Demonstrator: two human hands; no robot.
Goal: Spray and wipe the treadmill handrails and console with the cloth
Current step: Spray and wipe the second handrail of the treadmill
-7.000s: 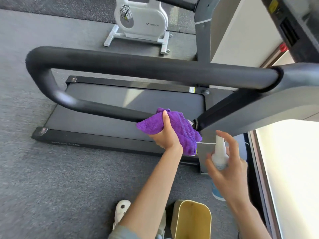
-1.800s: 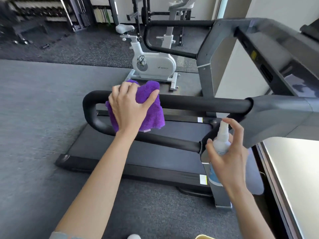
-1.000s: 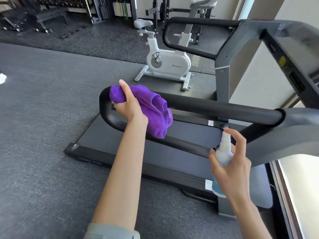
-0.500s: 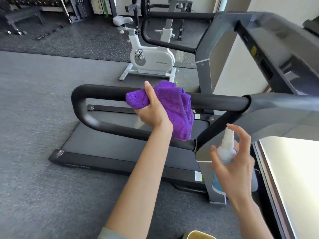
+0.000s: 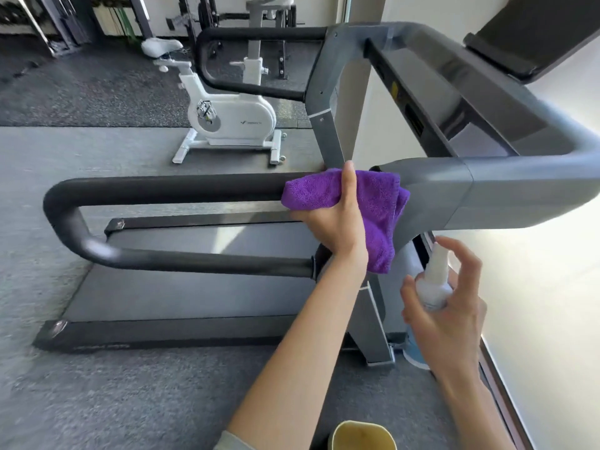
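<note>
My left hand [image 5: 337,222] grips a purple cloth [image 5: 380,206] wrapped over the near black handrail [image 5: 168,190], at the rail's right end where it meets the grey arm of the console [image 5: 487,193]. The cloth hangs down below the rail. My right hand [image 5: 454,313] holds a white spray bottle [image 5: 433,284] upright, low at the right, with the forefinger over the nozzle. The far handrail [image 5: 259,34] loops out at the top. The console's dark screen [image 5: 532,30] sits at the upper right.
The treadmill belt [image 5: 194,287] lies below the rail on grey carpet. A white exercise bike [image 5: 227,115] stands behind it, with weight racks further back. A bright window pane [image 5: 552,303] fills the right side. A yellow shoe tip [image 5: 360,436] shows at the bottom.
My left hand has slid the cloth rightward along the near handrail, from its curved left end to the joint with the console arm. The right hand with the bottle has stayed low at the right.
</note>
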